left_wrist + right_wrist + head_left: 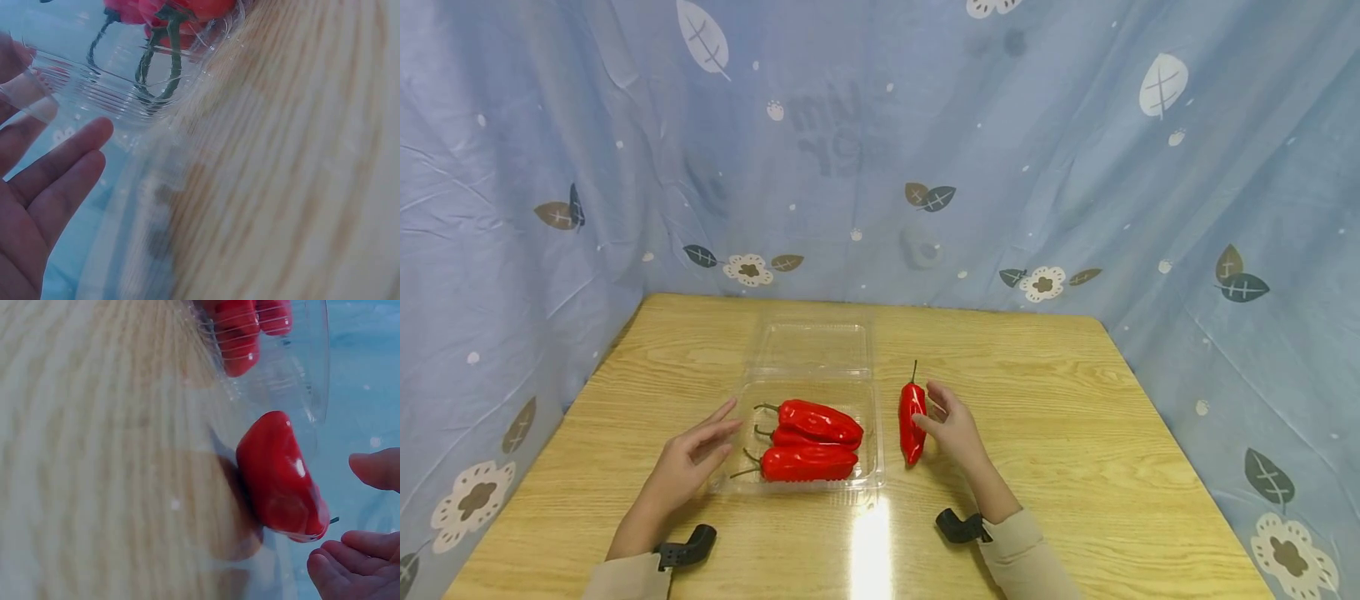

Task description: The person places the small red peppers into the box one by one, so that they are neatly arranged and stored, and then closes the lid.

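Three red peppers [808, 462] with green stems lie side by side in a clear plastic clamshell box [880, 433], stems toward the left. My left hand [688, 458] is at the box's left side, fingers loosely extended near its wall and holding nothing. To the right of the box, a single red pepper [910, 425] lies on the table with its stem pointing away from me. My right hand [953, 427] is just right of that pepper, thumb and fingers spread apart. In the right wrist view a gap shows between the fingers [356, 562] and the pepper [278, 475].
The box's transparent lid [812, 346] is folded back behind it on the wooden table [1037, 392]. A patterned blue curtain [865, 150] hangs around the back and sides. Black camera mounts [688, 546] are on both wrists.
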`<state>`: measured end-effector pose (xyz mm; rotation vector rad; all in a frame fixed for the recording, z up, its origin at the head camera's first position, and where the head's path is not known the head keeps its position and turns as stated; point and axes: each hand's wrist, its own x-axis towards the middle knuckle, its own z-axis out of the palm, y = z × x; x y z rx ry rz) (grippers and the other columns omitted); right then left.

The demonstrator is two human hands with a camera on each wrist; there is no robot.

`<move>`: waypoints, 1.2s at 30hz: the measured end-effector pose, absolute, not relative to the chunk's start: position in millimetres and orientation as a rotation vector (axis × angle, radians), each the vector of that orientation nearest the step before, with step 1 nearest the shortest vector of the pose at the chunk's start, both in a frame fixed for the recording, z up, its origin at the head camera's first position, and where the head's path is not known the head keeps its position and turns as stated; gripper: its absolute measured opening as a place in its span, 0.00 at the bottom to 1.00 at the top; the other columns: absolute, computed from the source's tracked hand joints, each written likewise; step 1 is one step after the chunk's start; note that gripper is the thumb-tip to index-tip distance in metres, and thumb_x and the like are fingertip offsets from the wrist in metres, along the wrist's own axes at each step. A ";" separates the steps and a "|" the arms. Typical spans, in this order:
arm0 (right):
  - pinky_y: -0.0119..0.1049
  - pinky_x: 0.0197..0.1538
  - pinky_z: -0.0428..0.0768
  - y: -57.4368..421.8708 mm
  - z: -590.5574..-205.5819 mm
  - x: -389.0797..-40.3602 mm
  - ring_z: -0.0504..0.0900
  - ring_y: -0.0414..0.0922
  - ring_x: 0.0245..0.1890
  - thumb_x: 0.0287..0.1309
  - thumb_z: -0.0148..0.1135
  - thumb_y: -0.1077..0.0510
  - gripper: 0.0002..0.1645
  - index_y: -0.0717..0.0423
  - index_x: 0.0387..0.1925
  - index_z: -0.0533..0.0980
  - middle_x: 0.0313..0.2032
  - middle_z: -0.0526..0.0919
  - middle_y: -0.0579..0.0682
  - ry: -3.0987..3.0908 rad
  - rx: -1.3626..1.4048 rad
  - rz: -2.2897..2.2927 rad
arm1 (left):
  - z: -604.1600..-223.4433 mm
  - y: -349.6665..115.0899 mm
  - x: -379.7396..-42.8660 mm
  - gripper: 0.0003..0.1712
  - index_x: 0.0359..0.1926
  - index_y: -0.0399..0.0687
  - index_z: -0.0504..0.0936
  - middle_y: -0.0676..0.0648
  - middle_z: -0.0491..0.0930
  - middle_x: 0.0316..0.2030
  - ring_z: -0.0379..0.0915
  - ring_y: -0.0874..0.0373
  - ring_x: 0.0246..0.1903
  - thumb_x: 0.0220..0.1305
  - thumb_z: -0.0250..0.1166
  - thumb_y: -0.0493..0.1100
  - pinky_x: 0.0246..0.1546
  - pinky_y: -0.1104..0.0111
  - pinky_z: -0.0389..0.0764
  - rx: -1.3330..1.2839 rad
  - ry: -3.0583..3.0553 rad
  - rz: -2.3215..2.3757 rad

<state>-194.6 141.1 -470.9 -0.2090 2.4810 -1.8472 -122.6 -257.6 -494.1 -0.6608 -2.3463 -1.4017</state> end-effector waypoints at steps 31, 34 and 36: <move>0.54 0.58 0.76 136.6 -490.7 -192.6 0.75 0.57 0.55 0.55 0.63 0.64 0.32 0.65 0.62 0.66 0.56 0.75 0.62 2.685 -0.170 -1.576 | -494.3 -257.7 -123.0 0.18 0.52 0.28 0.77 0.29 0.65 0.63 0.63 0.73 0.62 0.60 0.59 0.25 0.55 0.86 0.69 -0.663 -2.349 -1.386; 0.54 0.58 0.76 136.8 -491.2 -192.9 0.75 0.57 0.55 0.56 0.63 0.64 0.32 0.65 0.62 0.66 0.56 0.76 0.62 2.686 -0.155 -1.579 | -494.4 -257.7 -123.0 0.18 0.52 0.28 0.77 0.29 0.65 0.64 0.63 0.73 0.62 0.60 0.59 0.24 0.55 0.86 0.69 -0.664 -2.348 -1.389; 0.54 0.59 0.75 137.1 -491.4 -192.8 0.75 0.57 0.55 0.56 0.63 0.64 0.32 0.65 0.62 0.66 0.56 0.75 0.62 2.687 -0.147 -1.584 | -494.3 -257.4 -122.8 0.18 0.52 0.28 0.77 0.29 0.65 0.64 0.63 0.73 0.62 0.60 0.59 0.25 0.55 0.86 0.69 -0.664 -2.348 -1.396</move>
